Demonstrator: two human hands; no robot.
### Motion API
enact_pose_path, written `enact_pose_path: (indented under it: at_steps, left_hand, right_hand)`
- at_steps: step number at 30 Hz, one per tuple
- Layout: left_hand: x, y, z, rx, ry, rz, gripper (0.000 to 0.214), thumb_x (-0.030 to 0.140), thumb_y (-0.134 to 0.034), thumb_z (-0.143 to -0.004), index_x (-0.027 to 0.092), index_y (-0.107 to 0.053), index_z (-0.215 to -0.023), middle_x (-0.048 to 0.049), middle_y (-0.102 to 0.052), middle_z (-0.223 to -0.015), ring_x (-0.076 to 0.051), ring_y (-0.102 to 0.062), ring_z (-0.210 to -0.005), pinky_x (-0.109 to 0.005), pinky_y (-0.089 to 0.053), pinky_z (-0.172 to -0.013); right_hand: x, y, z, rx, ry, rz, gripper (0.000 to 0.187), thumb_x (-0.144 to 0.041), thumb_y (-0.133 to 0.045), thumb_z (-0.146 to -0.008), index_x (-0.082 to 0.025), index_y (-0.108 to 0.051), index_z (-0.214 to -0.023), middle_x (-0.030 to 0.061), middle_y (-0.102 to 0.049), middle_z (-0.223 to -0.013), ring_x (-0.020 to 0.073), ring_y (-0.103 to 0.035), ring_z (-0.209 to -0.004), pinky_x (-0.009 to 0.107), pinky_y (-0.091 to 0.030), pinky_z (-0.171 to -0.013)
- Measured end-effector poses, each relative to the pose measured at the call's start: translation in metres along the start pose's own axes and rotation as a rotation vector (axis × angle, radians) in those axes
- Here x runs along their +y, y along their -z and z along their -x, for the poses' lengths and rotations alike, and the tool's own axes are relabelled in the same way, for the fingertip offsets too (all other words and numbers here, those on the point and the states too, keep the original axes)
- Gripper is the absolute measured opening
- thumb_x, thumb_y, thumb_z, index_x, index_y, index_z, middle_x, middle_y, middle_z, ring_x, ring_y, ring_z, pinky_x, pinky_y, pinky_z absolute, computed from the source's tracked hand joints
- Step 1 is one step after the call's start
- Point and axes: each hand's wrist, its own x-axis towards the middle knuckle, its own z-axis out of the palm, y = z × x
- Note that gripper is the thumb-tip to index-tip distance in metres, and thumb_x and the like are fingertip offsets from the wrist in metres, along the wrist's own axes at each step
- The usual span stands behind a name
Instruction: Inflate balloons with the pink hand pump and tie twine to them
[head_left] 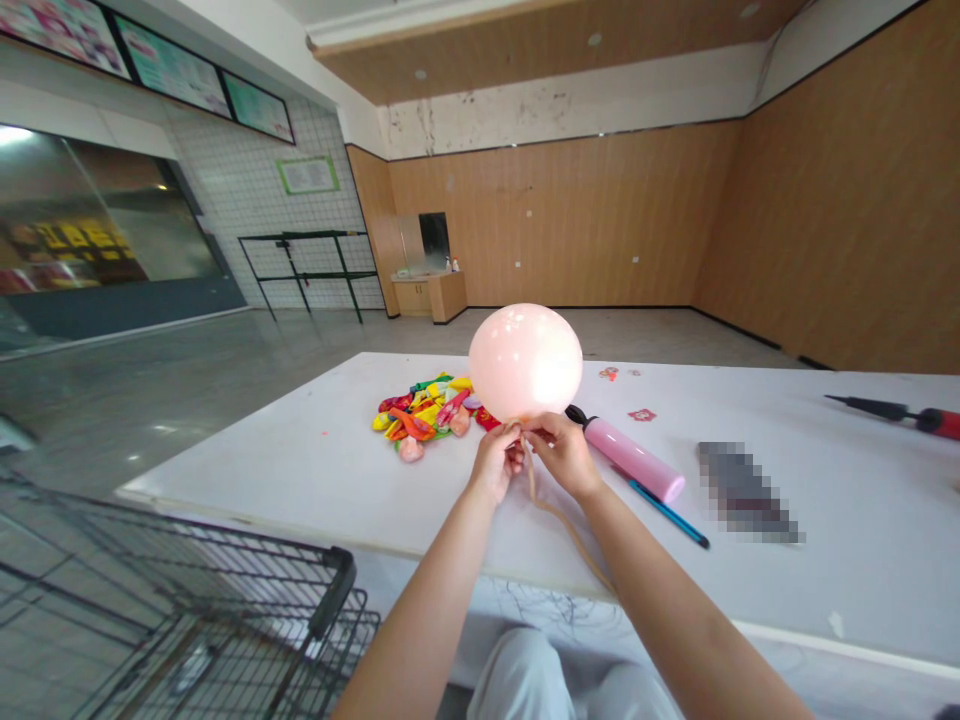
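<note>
An inflated pale pink balloon floats just above the white table, held up by its neck. My left hand and my right hand both pinch the neck right under the balloon, fingers closed. A thin tan string runs from the neck down toward my lap. Behind my left hand lies a pile of several flat, uninflated balloons in red, yellow, orange and green.
A pink hand pump and a blue pen lie to the right of my hands. A red and black pump rests at the far right. A black wire shopping cart stands at the lower left.
</note>
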Motion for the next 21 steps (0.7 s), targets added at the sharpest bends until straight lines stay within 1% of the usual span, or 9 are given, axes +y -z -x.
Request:
enact_pose_path:
  at_steps: [2, 5, 8, 10, 13, 16, 19, 21]
  left_hand:
    - [0.0000, 0.0001, -0.0002, 0.007, -0.001, 0.022, 0.031, 0.034, -0.077, -0.060, 0.016, -0.053, -0.066, 0.0053, -0.047, -0.048, -0.005, -0.040, -0.038, -0.018, -0.024, -0.036]
    - [-0.0006, 0.0015, -0.0017, 0.018, 0.011, 0.069, 0.033, 0.033, -0.079, -0.057, 0.016, -0.053, -0.066, 0.0064, -0.046, -0.047, -0.005, -0.038, -0.038, -0.018, -0.024, -0.036]
    - [-0.0018, 0.0028, -0.0032, 0.023, 0.006, 0.112, 0.033, 0.032, -0.080, -0.055, 0.016, -0.053, -0.066, 0.0069, -0.046, -0.048, -0.004, -0.037, -0.038, -0.018, -0.025, -0.038]
    - [-0.0029, 0.0028, -0.0036, 0.030, -0.009, 0.120, 0.034, 0.031, -0.081, -0.054, 0.016, -0.054, -0.067, 0.0065, -0.048, -0.051, -0.004, -0.039, -0.039, -0.018, -0.027, -0.039]
    - [-0.0044, 0.0017, -0.0033, 0.016, -0.012, 0.070, 0.034, 0.033, -0.081, -0.055, 0.016, -0.054, -0.066, 0.0072, -0.045, -0.048, -0.004, -0.037, -0.039, -0.018, -0.025, -0.038]
    - [-0.0055, 0.0007, -0.0028, -0.004, -0.013, 0.007, 0.035, 0.036, -0.080, -0.058, 0.017, -0.053, -0.067, 0.0081, -0.040, -0.045, -0.005, -0.035, -0.037, -0.018, -0.023, -0.036]
    - [-0.0064, 0.0007, -0.0029, -0.013, -0.025, -0.042, 0.038, 0.042, -0.080, -0.059, 0.018, -0.053, -0.071, 0.0076, -0.042, -0.047, -0.006, -0.038, -0.038, -0.018, -0.024, -0.036]
    - [-0.0072, 0.0009, -0.0030, -0.014, -0.041, -0.082, 0.041, 0.047, -0.079, -0.060, 0.018, -0.054, -0.074, 0.0073, -0.043, -0.048, -0.006, -0.039, -0.038, -0.018, -0.025, -0.036]
  right_hand:
    - [-0.0018, 0.0003, 0.0003, -0.019, 0.064, 0.022, 0.012, -0.021, -0.058, -0.082, -0.019, -0.068, -0.086, 0.0059, -0.068, -0.081, 0.0170, -0.063, -0.073, 0.028, -0.050, -0.064]
    - [-0.0042, 0.0003, 0.0004, -0.064, 0.143, 0.021, 0.017, -0.018, -0.057, -0.082, -0.020, -0.069, -0.095, 0.0068, -0.068, -0.089, 0.0169, -0.063, -0.078, 0.029, -0.053, -0.069]
    - [-0.0054, 0.0002, 0.0003, -0.092, 0.174, 0.028, 0.020, -0.020, -0.063, -0.080, -0.020, -0.069, -0.099, 0.0072, -0.068, -0.094, 0.0171, -0.063, -0.079, 0.030, -0.054, -0.071]
    - [-0.0057, 0.0000, 0.0004, -0.067, 0.167, 0.034, 0.018, -0.023, -0.067, -0.078, -0.020, -0.069, -0.096, 0.0068, -0.068, -0.091, 0.0172, -0.063, -0.077, 0.031, -0.055, -0.071]
    - [-0.0056, -0.0011, 0.0014, -0.002, 0.117, 0.007, 0.013, -0.028, -0.068, -0.078, -0.019, -0.068, -0.089, 0.0056, -0.067, -0.084, 0.0168, -0.063, -0.072, 0.030, -0.055, -0.068]
    - [-0.0048, -0.0032, 0.0024, 0.054, 0.014, -0.068, 0.014, -0.032, -0.065, -0.080, -0.018, -0.067, -0.083, 0.0050, -0.067, -0.078, 0.0163, -0.064, -0.067, 0.029, -0.054, -0.064]
    - [-0.0026, -0.0055, 0.0025, 0.081, -0.096, -0.162, 0.016, -0.034, -0.065, -0.080, -0.018, -0.065, -0.078, 0.0039, -0.067, -0.072, 0.0156, -0.062, -0.062, 0.028, -0.052, -0.060]
    - [-0.0008, -0.0067, 0.0019, 0.085, -0.139, -0.206, 0.015, -0.033, -0.069, -0.076, -0.018, -0.065, -0.077, 0.0031, -0.067, -0.070, 0.0153, -0.061, -0.060, 0.028, -0.051, -0.060]
